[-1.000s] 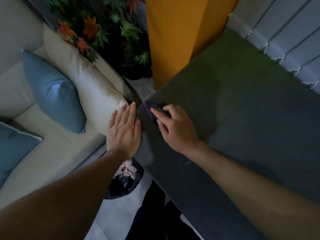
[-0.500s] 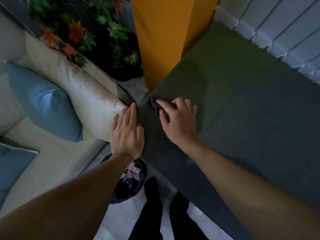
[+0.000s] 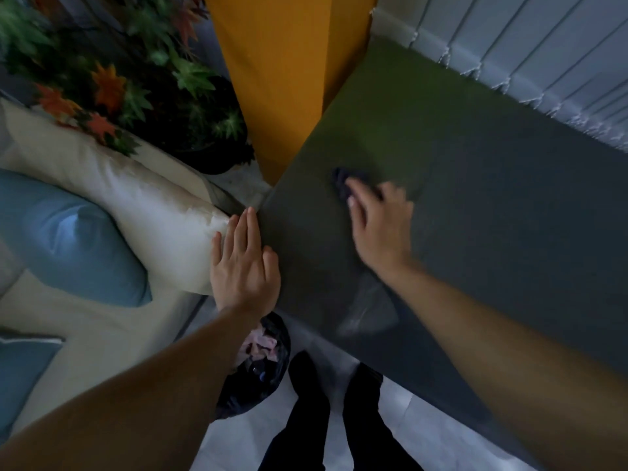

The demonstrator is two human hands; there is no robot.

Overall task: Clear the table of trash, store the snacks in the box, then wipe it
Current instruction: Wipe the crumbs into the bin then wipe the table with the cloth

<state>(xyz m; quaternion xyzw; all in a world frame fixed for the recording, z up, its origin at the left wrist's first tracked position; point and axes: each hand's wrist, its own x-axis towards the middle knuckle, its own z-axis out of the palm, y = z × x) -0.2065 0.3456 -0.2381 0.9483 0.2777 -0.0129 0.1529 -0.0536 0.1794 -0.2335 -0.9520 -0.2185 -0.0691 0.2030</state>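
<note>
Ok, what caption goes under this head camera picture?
Right hand wipes the dark table with a cloth; left hand rests flat at its edge.
</note>
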